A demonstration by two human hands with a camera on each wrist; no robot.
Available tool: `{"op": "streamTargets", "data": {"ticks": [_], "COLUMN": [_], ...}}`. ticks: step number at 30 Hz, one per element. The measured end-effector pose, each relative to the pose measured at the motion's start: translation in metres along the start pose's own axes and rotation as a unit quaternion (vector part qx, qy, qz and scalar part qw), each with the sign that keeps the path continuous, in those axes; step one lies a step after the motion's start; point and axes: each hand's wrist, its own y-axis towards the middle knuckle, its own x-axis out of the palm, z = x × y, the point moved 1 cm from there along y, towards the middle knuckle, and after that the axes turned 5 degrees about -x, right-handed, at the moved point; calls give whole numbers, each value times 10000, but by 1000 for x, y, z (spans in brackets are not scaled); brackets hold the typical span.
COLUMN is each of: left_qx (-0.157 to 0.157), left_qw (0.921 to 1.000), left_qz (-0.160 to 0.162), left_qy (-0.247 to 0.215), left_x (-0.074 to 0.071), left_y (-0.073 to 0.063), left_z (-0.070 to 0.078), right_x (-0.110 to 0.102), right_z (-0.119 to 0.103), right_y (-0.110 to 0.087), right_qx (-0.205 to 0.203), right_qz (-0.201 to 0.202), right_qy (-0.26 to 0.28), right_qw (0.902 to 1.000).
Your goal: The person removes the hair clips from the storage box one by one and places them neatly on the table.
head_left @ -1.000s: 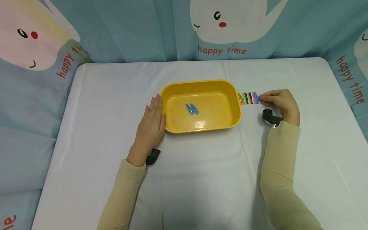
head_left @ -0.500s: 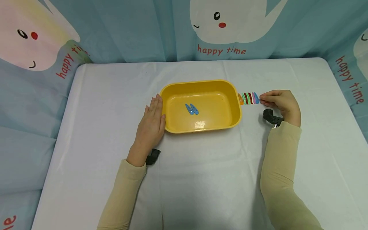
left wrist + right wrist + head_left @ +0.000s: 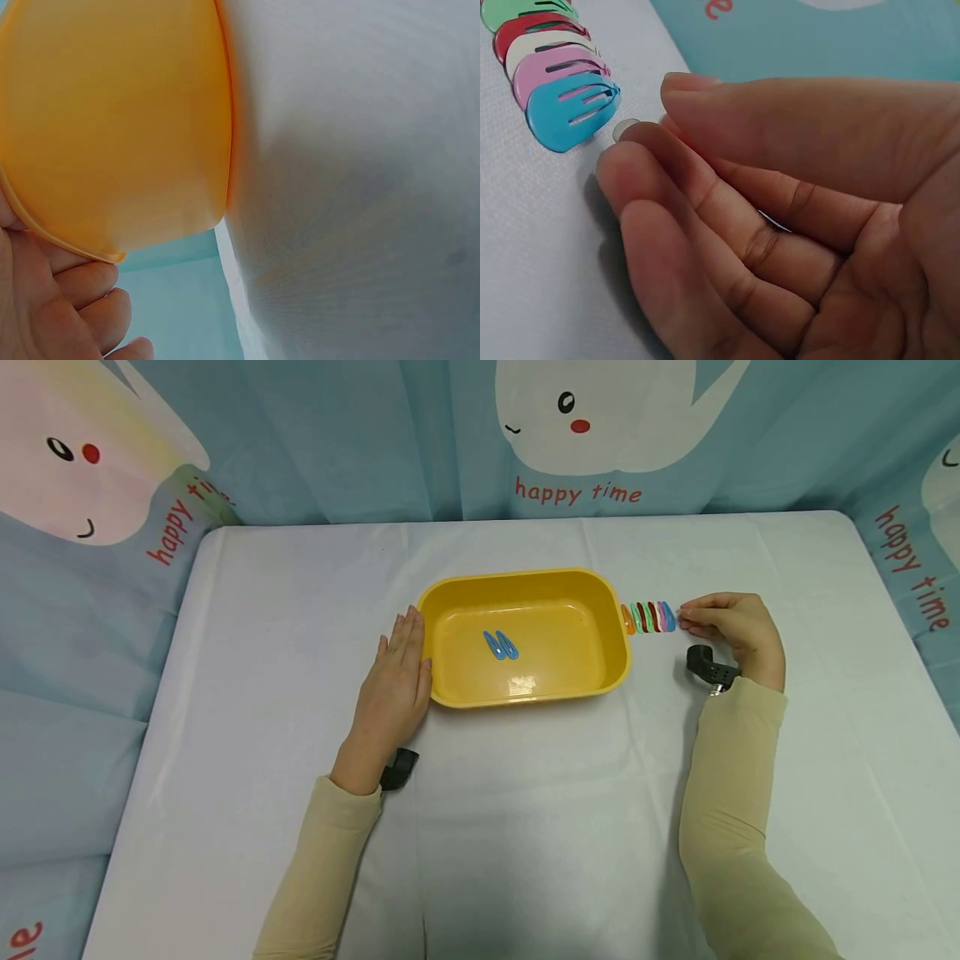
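Observation:
A yellow plastic basin (image 3: pixel 555 643) stands on the white cloth, with two blue snap hair clips (image 3: pixel 501 645) lying side by side on its floor. My left hand (image 3: pixel 393 685) rests along the basin's left end, fingers extended; the left wrist view shows its fingertips (image 3: pixel 88 281) at the rim. A row of snap hair clips in several colours (image 3: pixel 649 617) runs out from the basin's right end. The outermost is a blue hair clip (image 3: pixel 570 116). Just right of it is my right hand (image 3: pixel 738 631), fingers loosely bent, thumb (image 3: pixel 780 127) apart from them, nothing seen between.
White cloth covers the table (image 3: pixel 525 827). A blue curtain (image 3: pixel 360 443) with whale prints hangs along the far and side edges. Each wrist carries a small black camera mount, the right mount (image 3: pixel 708 667) sitting low near the cloth.
My right hand has shifted very slightly to the right, its fingertips a little farther from the blue hair clip. The left hand, basin and hair clips look unmoved.

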Motion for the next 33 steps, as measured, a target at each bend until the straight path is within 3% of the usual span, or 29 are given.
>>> {"op": "streamTargets", "data": {"ticks": [20,33], "left_qx": [31,-26], "left_qw": [10000,10000], "left_qz": [-29,-59], "left_qy": [-10,-27], "left_x": [0,0], "left_y": [0,0], "left_z": [1,1], "right_x": [8,22], "right_z": [-9,-27], "right_y": [-1,-8], "right_qx": [-186,-941], "right_qz": [166,-84], "right_qy": [163,990], "right_qw": [9996,9906]}}
